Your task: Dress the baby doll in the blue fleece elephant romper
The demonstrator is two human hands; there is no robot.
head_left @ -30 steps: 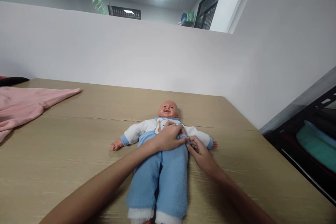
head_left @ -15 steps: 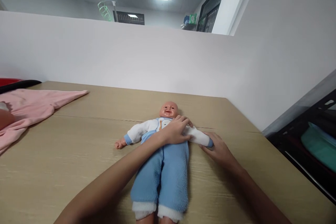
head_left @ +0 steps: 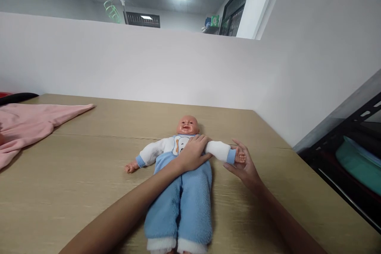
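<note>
A baby doll (head_left: 181,174) lies on its back on the wooden table (head_left: 89,174), head away from me. It wears a white top with blue cuffs and fluffy blue trousers. My left hand (head_left: 193,152) rests palm down on the doll's chest, with its fingers reaching toward the doll's right-side shoulder. My right hand (head_left: 244,164) cups the doll's small hand and blue cuff from underneath at the end of its outstretched arm. The doll's other arm lies stretched out to the left.
A pink cloth (head_left: 32,121) lies on the table's far left. A white partition wall (head_left: 149,67) runs along the table's far edge. A dark rack (head_left: 351,158) holding a teal thing stands to the right of the table.
My right hand moved from the doll's waist out along its sleeve to its hand. The doll's arm is now lifted slightly and stretched out. My left hand stayed on the chest.
</note>
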